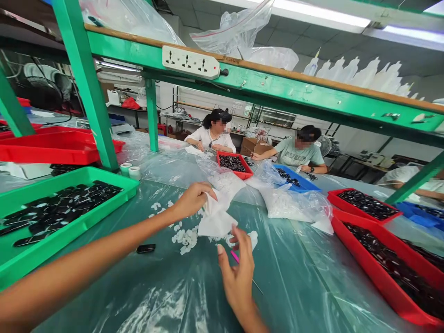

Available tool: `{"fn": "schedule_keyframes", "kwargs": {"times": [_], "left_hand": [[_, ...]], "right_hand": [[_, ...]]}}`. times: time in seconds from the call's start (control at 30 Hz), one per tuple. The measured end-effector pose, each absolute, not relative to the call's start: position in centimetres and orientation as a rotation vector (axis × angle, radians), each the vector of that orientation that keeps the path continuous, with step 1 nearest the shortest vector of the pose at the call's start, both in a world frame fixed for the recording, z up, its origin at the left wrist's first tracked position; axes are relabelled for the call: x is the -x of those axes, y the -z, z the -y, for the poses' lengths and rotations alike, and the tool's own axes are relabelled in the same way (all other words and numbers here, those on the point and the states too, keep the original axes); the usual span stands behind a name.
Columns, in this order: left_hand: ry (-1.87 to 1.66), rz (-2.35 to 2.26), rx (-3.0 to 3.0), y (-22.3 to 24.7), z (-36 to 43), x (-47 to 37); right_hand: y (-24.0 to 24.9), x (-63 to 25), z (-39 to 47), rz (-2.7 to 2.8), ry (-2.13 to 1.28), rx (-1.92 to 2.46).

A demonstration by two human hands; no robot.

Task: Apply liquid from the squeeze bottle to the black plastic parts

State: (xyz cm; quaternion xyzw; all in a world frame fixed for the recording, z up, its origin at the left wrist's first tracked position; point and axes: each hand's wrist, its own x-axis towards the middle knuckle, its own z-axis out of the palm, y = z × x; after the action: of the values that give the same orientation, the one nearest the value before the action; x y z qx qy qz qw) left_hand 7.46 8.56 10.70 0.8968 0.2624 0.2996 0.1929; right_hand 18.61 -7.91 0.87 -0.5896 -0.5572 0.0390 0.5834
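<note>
1. Cloth or tissue (217, 225), white and creased, is hanging from the left hand (194, 200); whether its lower edge is touching the dark green tabletop (294, 286), I cannot tell.
2. The left hand's fingers are pressing together, clamping the material near its upper edge.
3. The right hand (239, 263) is hovering by the lower corner, thumb and fingers standing apart, holding nothing visible.
4. White flakes (185, 239) are lying scattered beside and beyond the material.
5. A pink-handled tool (235, 255) is lying behind the right hand, partly hidden, its thin shaft showing on the right.
6. One black piece (145, 249) is resting apart, below the left forearm.
7. Two clear bags (227, 185) (280, 206) of white bits are slumping farther back.
8. A green tray (128, 184) on the left and a long red tray (342, 218) on the right are holding many black pieces.
9. Across the table, two people (215, 138) (301, 151) are sitting near more trays.
10. Overhead, a green shelf (277, 88) is carrying a power strip (190, 62).
</note>
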Motion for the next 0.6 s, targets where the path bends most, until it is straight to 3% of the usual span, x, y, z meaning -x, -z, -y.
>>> {"fn": "schedule_keyframes", "kwargs": {"times": [0.17,0.27,0.6], "left_hand": [[-0.642,-0.543,-1.921,-9.7,-2.9,-6.1],[-0.461,-0.467,-1.745,-8.5,-0.5,-7.0],[-0.446,-0.486,-2.263,-7.6,0.3,-4.8]], "right_hand": [[-0.1,-18.1,8.0,1.255,-0.474,1.313],[0.3,-18.2,7.9,1.228,-0.490,1.212],[0.6,-19.3,6.6,1.327,-0.443,1.347]]}}
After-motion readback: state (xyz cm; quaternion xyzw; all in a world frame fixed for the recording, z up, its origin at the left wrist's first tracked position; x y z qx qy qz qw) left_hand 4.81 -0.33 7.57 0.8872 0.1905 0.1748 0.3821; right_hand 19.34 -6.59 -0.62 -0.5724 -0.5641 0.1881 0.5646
